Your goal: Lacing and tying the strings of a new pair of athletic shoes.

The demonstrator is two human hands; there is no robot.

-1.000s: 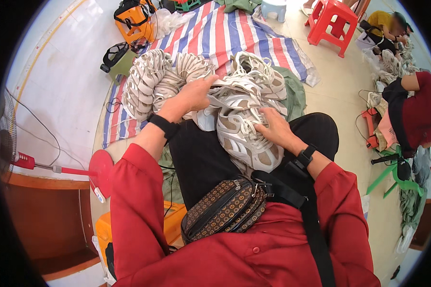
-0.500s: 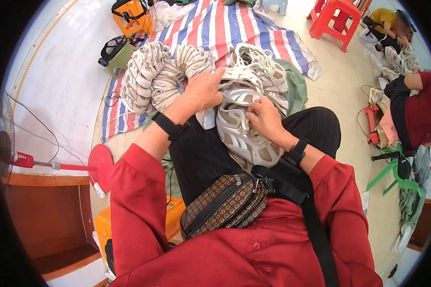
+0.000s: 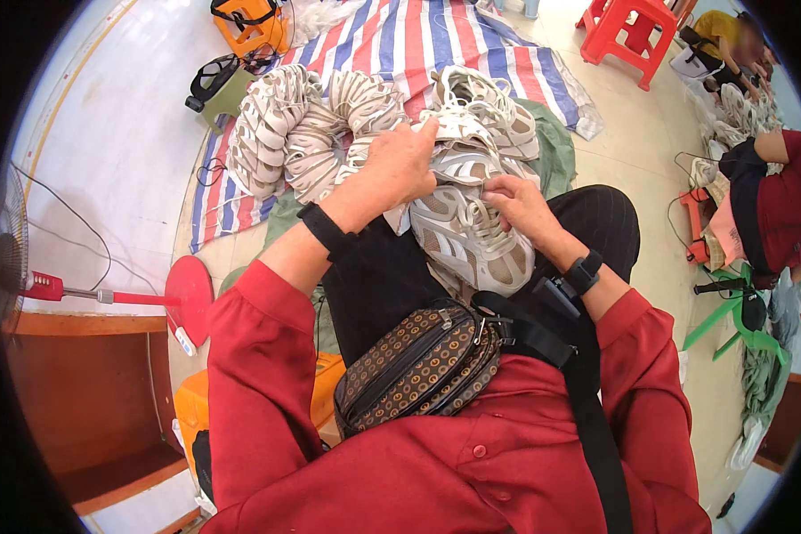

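A white and beige sneaker upper [image 3: 476, 242] lies across my lap, its laces partly threaded down the front. My left hand [image 3: 396, 167] grips the edge of another upper [image 3: 463, 160] just beyond it, index finger stretched forward. Over the top of the nearer upper, my right hand [image 3: 521, 209] is closed in a pinch on a shoelace, mostly hidden by the fingers. More laced uppers [image 3: 498, 111] pile up behind. To the left, several uppers are nested in a curved row [image 3: 271, 133].
A striped plastic sheet [image 3: 400, 44] covers the floor ahead, with green cloth [image 3: 556, 142] beside the pile. A red stool [image 3: 627, 36] stands far right, a fan with a red base [image 3: 189, 298] at left. A patterned waist bag [image 3: 418, 369] rests on my lap. Other people sit right.
My right hand has shifted slightly right and up along the upper, still pinched. The left hand has moved a little right, its index finger more extended. The view has tilted slightly.
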